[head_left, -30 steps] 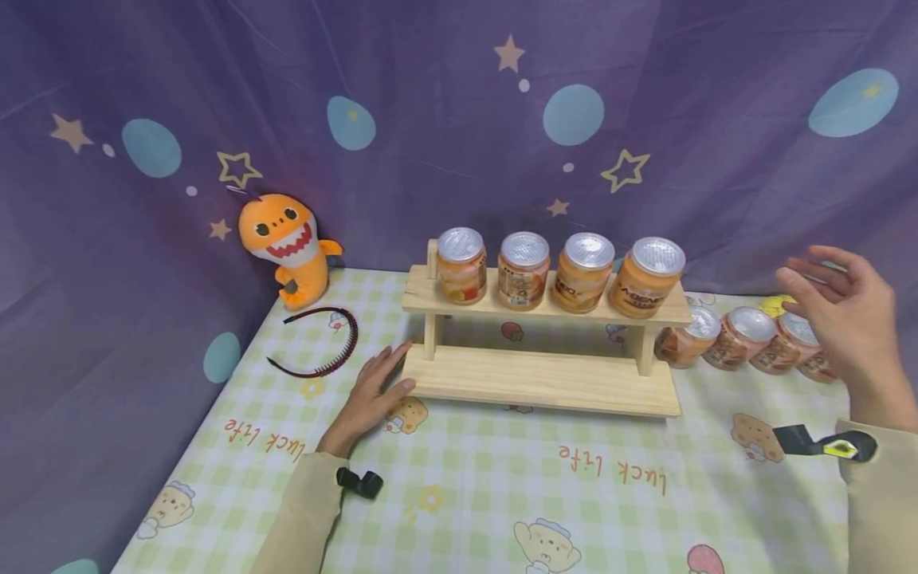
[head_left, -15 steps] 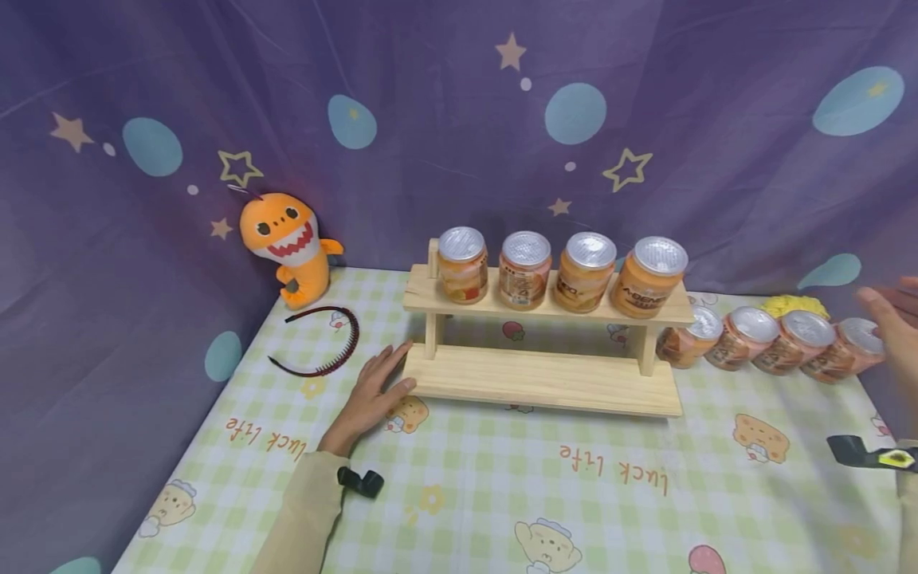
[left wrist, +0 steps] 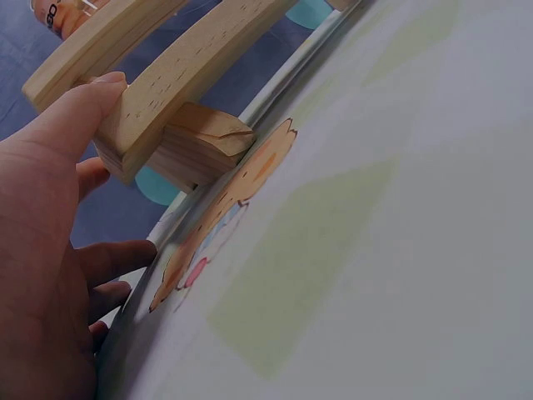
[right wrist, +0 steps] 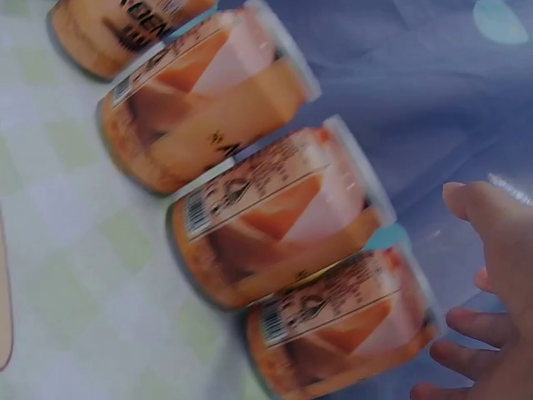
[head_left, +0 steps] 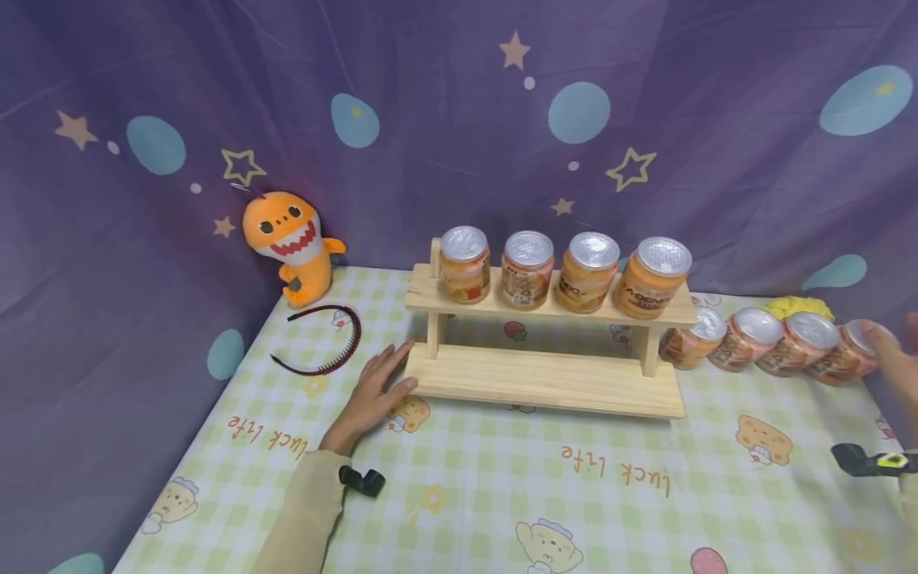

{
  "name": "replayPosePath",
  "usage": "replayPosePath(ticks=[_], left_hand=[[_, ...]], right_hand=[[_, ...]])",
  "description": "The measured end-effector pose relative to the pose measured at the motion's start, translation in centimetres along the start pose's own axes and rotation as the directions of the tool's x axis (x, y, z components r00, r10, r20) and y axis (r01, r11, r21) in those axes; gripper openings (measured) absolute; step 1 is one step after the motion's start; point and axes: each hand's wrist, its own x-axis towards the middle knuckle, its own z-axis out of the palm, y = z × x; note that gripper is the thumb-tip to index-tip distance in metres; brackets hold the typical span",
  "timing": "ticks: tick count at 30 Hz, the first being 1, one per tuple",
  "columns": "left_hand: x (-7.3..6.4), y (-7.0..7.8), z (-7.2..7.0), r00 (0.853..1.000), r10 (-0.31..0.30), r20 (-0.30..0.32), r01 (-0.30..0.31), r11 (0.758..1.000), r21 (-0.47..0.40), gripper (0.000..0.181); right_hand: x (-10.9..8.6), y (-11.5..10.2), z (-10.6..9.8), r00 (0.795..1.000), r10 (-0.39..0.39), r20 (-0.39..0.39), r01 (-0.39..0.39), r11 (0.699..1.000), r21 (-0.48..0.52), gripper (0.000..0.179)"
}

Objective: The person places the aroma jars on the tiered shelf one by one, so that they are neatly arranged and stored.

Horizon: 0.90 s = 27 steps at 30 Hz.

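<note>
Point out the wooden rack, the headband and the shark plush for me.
Wooden rack (head_left: 545, 376): head view, on its lower shelf.
Headband (head_left: 354, 344): head view, on its curved band.
Shark plush (head_left: 295, 241): head view, on its mouth.

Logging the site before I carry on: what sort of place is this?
Probably a staged tabletop set: a printed purple curtain behind a checked cartoon tablecloth, with jars on a small wooden rack.

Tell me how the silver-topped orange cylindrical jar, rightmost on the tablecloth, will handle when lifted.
The silver-topped orange cylindrical jar is probably stiff, given its evenly rounded form; its smooth-looking wall may feel slippery, and that curve could let it roll if toppled.
</note>
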Motion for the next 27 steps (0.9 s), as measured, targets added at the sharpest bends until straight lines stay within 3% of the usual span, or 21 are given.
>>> replayPosePath(ticks=[5,9,12,15,20,27], left_hand=[[0.1,0.0,0.2,1.000,0.013,0.006,-0.013,1.000,-0.003,0.064],[0.1,0.3,0.1,1.000,0.004,0.010,-0.004,1.000,-0.008,0.065],[0.1,0.5,0.0,1.000,-0.006,0.014,0.006,1.000,-0.010,0.065],[0.2,0.5,-0.1,1.000,-0.007,0.017,0.007,1.000,-0.006,0.065],[0.3,0.4,-0.1,1.000,-0.009,0.013,0.009,1.000,-0.005,0.065],[0.2,0.4,0.0,1.000,-0.009,0.015,0.009,1.000,-0.007,0.064]], right_hand=[[1.8,3.6,0.4,0.999,0.032,0.031,-0.032,0.999,-0.021,0.055],[4.8,7.7,1.1,0.999,0.021,0.042,-0.017,0.994,-0.104,0.061],[5.9,9.3,1.5,0.998,0.033,0.050,-0.024,0.986,-0.162,0.073],[5.2,8.2,1.4,0.996,0.061,0.062,-0.048,0.978,-0.201,0.076],[2.4,4.7,0.8,0.990,0.095,0.101,-0.072,0.975,-0.212,0.079],[0.5,3.4,0.6,0.970,0.169,0.173,-0.170,0.985,-0.005,0.059]])
